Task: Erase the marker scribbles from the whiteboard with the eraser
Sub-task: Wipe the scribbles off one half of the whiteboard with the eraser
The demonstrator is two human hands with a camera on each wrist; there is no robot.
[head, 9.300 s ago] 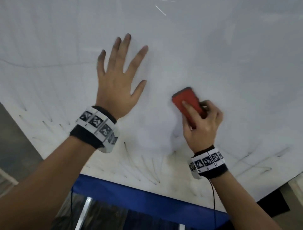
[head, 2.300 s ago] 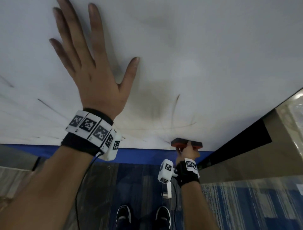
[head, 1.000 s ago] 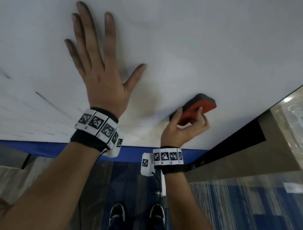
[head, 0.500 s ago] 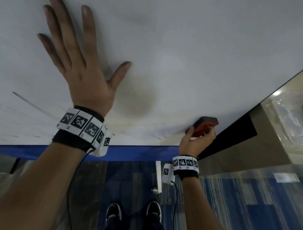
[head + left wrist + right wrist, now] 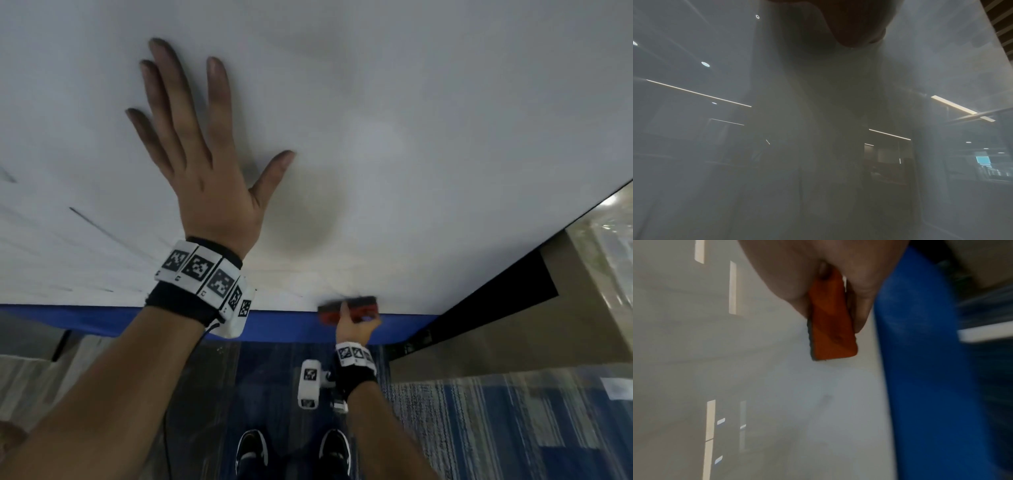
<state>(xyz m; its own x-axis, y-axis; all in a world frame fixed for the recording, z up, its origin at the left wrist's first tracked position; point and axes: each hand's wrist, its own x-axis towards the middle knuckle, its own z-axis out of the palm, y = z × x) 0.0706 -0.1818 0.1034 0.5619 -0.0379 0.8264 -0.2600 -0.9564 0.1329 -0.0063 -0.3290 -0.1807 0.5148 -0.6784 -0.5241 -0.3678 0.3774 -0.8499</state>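
Note:
The whiteboard (image 5: 428, 120) fills the upper part of the head view, with a blue strip (image 5: 284, 325) along its bottom edge. My left hand (image 5: 205, 164) lies flat on the board, fingers spread. Low down, my right hand (image 5: 356, 325) grips the red eraser (image 5: 356, 305) and presses it against the board at its bottom edge. In the right wrist view the eraser (image 5: 832, 324) sits between thumb and fingers, its dark felt against the white surface. Thin grey marker lines (image 5: 99, 229) remain at the lower left. A grey smudge (image 5: 305, 219) shows beside the left thumb.
The board's right edge (image 5: 513, 260) runs diagonally, with a dark panel (image 5: 496, 301) and beige wall beyond. Blue striped carpet (image 5: 496, 428) and my shoes (image 5: 294, 452) are below. The left wrist view shows only the glossy board (image 5: 818, 146) with reflected ceiling lights.
My right hand has carried the eraser down and left to the board's bottom edge, after a sweep up to the right. The left hand stays flat on the board.

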